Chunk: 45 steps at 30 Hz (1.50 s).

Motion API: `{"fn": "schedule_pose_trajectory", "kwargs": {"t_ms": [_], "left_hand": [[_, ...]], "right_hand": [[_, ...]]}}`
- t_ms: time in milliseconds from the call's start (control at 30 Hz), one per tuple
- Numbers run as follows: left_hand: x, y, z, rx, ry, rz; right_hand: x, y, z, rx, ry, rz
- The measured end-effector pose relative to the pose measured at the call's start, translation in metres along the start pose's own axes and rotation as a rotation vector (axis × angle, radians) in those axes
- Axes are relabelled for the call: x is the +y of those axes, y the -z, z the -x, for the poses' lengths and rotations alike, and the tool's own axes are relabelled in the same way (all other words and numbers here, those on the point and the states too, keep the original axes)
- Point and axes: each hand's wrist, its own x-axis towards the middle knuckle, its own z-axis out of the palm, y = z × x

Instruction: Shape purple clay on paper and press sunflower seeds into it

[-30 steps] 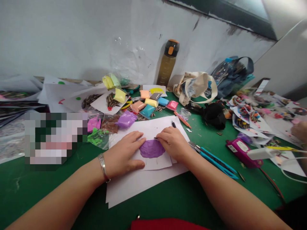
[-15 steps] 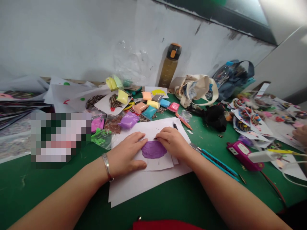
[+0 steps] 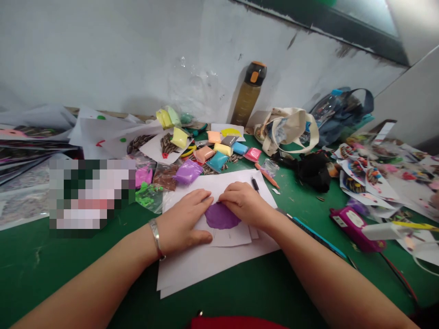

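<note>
- Purple clay [image 3: 221, 218], a flattened, rounded slab with a matte, faintly uneven skin, sits between the two hands' fingers, on a small sheet [image 3: 226, 240] of white paper.
- The left hand [image 3: 183, 222] lies flat on the paper left of the clay, fingers slightly parted and thumb held away from them.
- The right hand [image 3: 245, 204] has its fingers bunched together over the clay's upper edge; the fingertips hide whatever is under them, so I cannot tell if they pinch anything.
- Larger smooth paper [image 3: 185, 278] spreads beneath both hands on the green surface [image 3: 41, 265].
- Right of the right fingers, a blue-handled tool [image 3: 318, 235] is partly covered by the forearm.
- Red cloth [image 3: 236, 323], nearest the wearer, is cut off below.
- Beyond the fingers, soft plastic packets hold clay: a purple packet [image 3: 189, 172], a teal packet [image 3: 217, 161].
- Farther off, a cream cloth bag [image 3: 267, 137] holds crumpled stuff, hard to make out.
- A tall see-through bottle [image 3: 247, 98] leans there too.
</note>
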Motion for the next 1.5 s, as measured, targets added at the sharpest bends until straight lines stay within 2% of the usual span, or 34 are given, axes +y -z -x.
{"fn": "schedule_pose_trajectory", "kwargs": {"t_ms": [167, 333, 733, 900, 1067, 1233, 1500], "left_hand": [[0.001, 0.0, -0.001, -0.036, 0.02, -0.014], [0.001, 0.0, -0.002, -0.03, 0.012, -0.017], [-0.001, -0.001, -0.002, 0.019, -0.014, 0.003], [0.0, 0.0, -0.002, -0.011, 0.008, 0.026], [0.0, -0.001, -0.001, 0.057, -0.019, 0.057], [0.001, 0.0, -0.001, 0.061, -0.01, 0.089], [0.0, 0.0, -0.001, -0.001, 0.014, 0.039]], "right_hand": [[-0.002, -0.001, -0.004, -0.006, 0.016, 0.015], [-0.003, -0.001, -0.006, -0.025, 0.049, -0.007], [-0.005, -0.006, -0.008, 0.022, 0.064, -0.026], [-0.008, -0.006, -0.008, 0.0, 0.062, 0.002], [-0.011, -0.005, -0.009, 0.01, 0.046, 0.061], [-0.012, -0.005, -0.009, 0.004, 0.073, 0.072], [-0.012, 0.002, -0.007, 0.035, 0.044, 0.005]]}}
